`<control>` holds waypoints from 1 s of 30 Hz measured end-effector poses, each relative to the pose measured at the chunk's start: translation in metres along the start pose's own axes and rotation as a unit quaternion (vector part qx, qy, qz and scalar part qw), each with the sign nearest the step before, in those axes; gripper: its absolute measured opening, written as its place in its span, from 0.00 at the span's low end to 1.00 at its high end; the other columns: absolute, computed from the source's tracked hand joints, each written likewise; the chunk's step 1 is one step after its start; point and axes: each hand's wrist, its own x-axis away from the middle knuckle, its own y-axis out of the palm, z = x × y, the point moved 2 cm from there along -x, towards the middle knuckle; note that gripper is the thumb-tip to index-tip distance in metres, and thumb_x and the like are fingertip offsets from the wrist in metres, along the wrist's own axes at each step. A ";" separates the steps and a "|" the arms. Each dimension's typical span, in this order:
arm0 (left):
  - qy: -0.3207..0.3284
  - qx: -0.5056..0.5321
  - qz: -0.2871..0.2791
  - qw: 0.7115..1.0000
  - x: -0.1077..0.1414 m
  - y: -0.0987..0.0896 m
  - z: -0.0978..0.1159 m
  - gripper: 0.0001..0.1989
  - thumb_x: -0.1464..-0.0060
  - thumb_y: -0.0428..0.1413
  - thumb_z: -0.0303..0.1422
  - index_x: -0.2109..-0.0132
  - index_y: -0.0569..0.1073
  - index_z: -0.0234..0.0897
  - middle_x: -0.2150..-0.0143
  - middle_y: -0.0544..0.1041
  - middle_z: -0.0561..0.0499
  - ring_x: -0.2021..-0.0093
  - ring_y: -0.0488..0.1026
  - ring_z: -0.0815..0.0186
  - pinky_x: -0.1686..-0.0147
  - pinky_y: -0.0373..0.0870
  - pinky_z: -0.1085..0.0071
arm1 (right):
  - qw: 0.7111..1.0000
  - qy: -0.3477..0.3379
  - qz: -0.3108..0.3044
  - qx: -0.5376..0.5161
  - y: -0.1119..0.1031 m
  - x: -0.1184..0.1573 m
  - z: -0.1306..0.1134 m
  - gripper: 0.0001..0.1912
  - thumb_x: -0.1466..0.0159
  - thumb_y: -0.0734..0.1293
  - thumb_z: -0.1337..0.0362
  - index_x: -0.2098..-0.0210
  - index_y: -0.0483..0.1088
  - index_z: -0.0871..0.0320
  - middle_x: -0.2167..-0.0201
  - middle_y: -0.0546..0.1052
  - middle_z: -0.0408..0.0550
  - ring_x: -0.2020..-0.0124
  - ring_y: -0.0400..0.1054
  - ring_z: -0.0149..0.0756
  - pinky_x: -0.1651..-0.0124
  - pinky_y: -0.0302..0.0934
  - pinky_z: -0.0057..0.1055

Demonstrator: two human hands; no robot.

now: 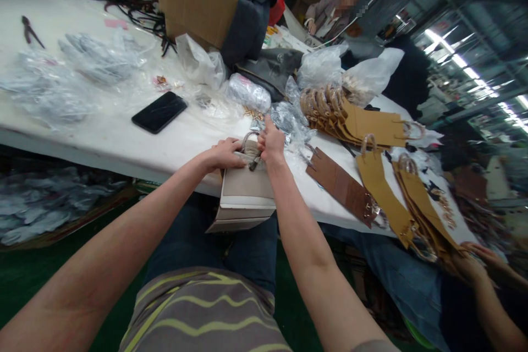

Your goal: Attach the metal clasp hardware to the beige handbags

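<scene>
A beige bag [247,184] hangs over the near table edge above my lap, its top lying on the white surface. My left hand [226,154] is closed on the top of this bag, beside its wrapped handle [249,136]. On the handle's other side, my right hand [272,140] is curled with the thumb up; what its fingers grip is hidden. Between the hands a grey-beige cord-like bundle [251,149] with a dark end shows against the bag. Small gold-coloured metal pieces [254,114] lie just beyond my right hand.
A black phone [159,112] and pliers [31,32] lie leftward on the table [124,146]. Plastic-wrapped bundles [99,58] and a cardboard box [198,3] stand behind. Tan bag panels [371,125] and a brown one [340,181] are rightward, near a co-worker's hands [474,264].
</scene>
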 end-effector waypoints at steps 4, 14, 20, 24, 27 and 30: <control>-0.019 -0.012 0.005 1.000 0.002 0.001 -0.002 0.29 0.47 0.64 0.50 0.39 0.83 0.49 0.26 0.70 0.47 0.30 0.67 0.42 0.28 0.68 0.50 | 0.990 -0.139 0.003 -0.013 -0.012 0.031 -0.014 0.35 0.25 0.67 0.40 0.76 0.47 0.49 0.85 0.52 0.31 0.87 0.47 0.24 0.85 0.42 0.27; -0.104 -0.037 0.079 0.991 -0.002 0.012 0.012 0.26 0.50 0.66 0.41 0.43 0.86 0.51 0.26 0.73 0.49 0.28 0.68 0.38 0.27 0.66 0.43 | 0.933 -0.345 0.026 0.099 -0.024 0.092 -0.005 0.34 0.24 0.68 0.41 0.80 0.59 0.52 0.84 0.62 0.37 0.82 0.57 0.28 0.77 0.51 0.31; -0.046 -0.038 0.162 0.985 0.022 -0.001 0.030 0.18 0.46 0.68 0.42 0.50 0.86 0.40 0.27 0.72 0.41 0.26 0.65 0.39 0.25 0.62 0.45 | 0.969 -0.239 0.011 -0.065 -0.060 0.091 -0.013 0.35 0.26 0.71 0.43 0.78 0.50 0.51 0.84 0.50 0.32 0.86 0.43 0.24 0.83 0.39 0.30; -0.007 0.086 0.114 0.990 0.035 -0.007 0.037 0.17 0.46 0.68 0.38 0.50 0.84 0.37 0.43 0.83 0.40 0.40 0.78 0.45 0.35 0.75 0.50 | 0.982 -0.170 0.011 -0.084 -0.072 0.082 -0.014 0.37 0.27 0.70 0.40 0.77 0.46 0.51 0.83 0.47 0.32 0.85 0.38 0.25 0.84 0.36 0.30; -0.052 0.240 0.028 0.969 0.038 -0.003 0.032 0.23 0.52 0.72 0.37 0.49 0.83 0.36 0.51 0.86 0.42 0.47 0.82 0.46 0.47 0.82 0.56 | 0.985 -0.162 0.023 -0.059 -0.069 0.079 -0.013 0.37 0.28 0.70 0.38 0.77 0.46 0.50 0.83 0.47 0.32 0.85 0.39 0.25 0.85 0.36 0.30; -0.113 0.389 -0.101 0.908 0.038 0.005 0.025 0.26 0.62 0.75 0.35 0.53 0.84 0.34 0.55 0.88 0.40 0.55 0.85 0.46 0.58 0.84 0.60 | 0.984 -0.174 0.011 -0.046 -0.061 0.080 -0.014 0.38 0.28 0.69 0.37 0.77 0.45 0.50 0.83 0.47 0.32 0.86 0.41 0.25 0.84 0.38 0.30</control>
